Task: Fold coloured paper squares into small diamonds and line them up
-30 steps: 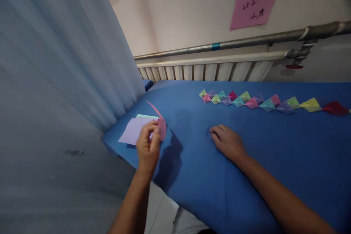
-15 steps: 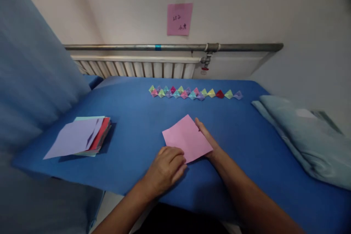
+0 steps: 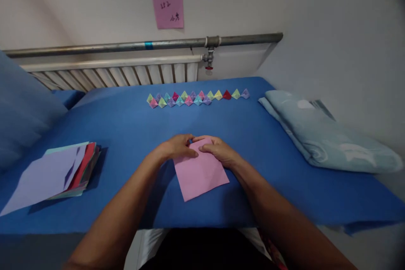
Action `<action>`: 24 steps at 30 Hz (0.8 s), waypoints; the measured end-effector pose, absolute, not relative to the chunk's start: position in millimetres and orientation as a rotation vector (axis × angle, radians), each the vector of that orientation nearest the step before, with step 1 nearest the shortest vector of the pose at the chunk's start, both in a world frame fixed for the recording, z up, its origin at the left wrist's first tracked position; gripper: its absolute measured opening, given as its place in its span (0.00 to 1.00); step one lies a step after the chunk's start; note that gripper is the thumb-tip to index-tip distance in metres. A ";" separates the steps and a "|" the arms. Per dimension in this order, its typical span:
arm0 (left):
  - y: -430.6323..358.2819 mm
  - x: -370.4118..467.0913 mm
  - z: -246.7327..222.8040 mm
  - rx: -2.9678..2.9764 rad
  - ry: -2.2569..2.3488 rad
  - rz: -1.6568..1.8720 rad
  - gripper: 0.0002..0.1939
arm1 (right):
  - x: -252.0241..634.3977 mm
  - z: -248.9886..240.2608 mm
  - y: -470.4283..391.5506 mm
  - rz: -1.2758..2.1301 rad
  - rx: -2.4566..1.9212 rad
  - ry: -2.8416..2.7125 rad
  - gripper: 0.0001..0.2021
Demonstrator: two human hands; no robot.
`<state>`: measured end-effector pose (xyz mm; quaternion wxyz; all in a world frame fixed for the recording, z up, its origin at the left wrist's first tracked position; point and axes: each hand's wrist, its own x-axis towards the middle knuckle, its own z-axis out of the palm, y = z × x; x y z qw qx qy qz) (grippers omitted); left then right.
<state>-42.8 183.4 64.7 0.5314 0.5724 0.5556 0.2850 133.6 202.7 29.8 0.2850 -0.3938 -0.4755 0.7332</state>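
Observation:
Both hands hold a square sheet of pink paper (image 3: 202, 177) by its far edge, above the blue bed cover. On the left side of that edge, my left hand (image 3: 179, 147) grips it with the thumb on top and the fingers mostly behind. At the far right corner, my right hand (image 3: 220, 150) pinches the sheet, its thumb on top and its fingers curled beneath. The two hands nearly meet at the far edge. The paper looks flat, with its near corners pointing toward me.
Small folded paper pieces (image 3: 198, 99) in several colours line the far part of the blue bed cover (image 3: 126, 122). A stack of coloured paper (image 3: 53, 173) lies at left, a folded pale-green blanket (image 3: 329, 139) at right. Behind are a radiator (image 3: 126, 76) and a pipe (image 3: 107, 46).
My left hand has moved from the near left side of the pink paper to its far edge. The sheet has turned and come nearer. The view has shifted to the right.

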 end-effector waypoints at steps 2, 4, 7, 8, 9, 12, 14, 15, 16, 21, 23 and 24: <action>187.4 -42.4 63.5 1.285 1.229 0.651 0.14 | 137.3 31.0 206.5 1.905 -1.046 -1.242 0.14; 190.1 -47.1 59.7 1.202 1.174 0.715 0.13 | 140.9 32.4 211.1 1.848 -1.020 -1.175 0.12; 194.3 -57.3 49.9 1.087 1.158 0.955 0.15 | 142.6 33.1 216.2 1.834 -0.932 -1.027 0.13; 195.6 -60.2 46.0 1.050 1.155 1.043 0.17 | 141.9 32.5 217.1 1.856 -0.902 -0.982 0.14; 196.7 -62.4 42.1 1.014 1.152 1.121 0.18 | 140.8 31.6 217.5 1.875 -0.886 -0.955 0.15; 198.1 -66.2 31.8 0.931 1.131 1.247 0.23 | 136.4 26.9 217.3 1.807 -0.952 -1.004 0.14; 197.5 -67.7 27.8 0.905 1.109 1.247 0.24 | 134.6 23.4 217.3 1.675 -1.020 -1.057 0.12; 197.0 -68.5 26.8 0.896 1.096 1.237 0.25 | 134.4 21.8 217.5 1.624 -1.045 -1.080 0.11; 196.6 -69.5 26.3 0.889 1.086 1.228 0.25 | 134.6 20.5 217.7 1.598 -1.064 -1.105 0.10; 195.9 -75.1 26.3 0.843 1.059 1.213 0.23 | 135.3 18.2 217.8 1.731 -1.093 -1.231 0.12; 195.8 -77.6 25.9 0.825 1.042 1.177 0.21 | 133.6 18.8 217.8 1.722 -1.068 -1.128 0.12; 195.8 -79.0 25.4 0.813 1.027 1.151 0.20 | 132.6 19.3 218.0 1.710 -1.052 -1.062 0.13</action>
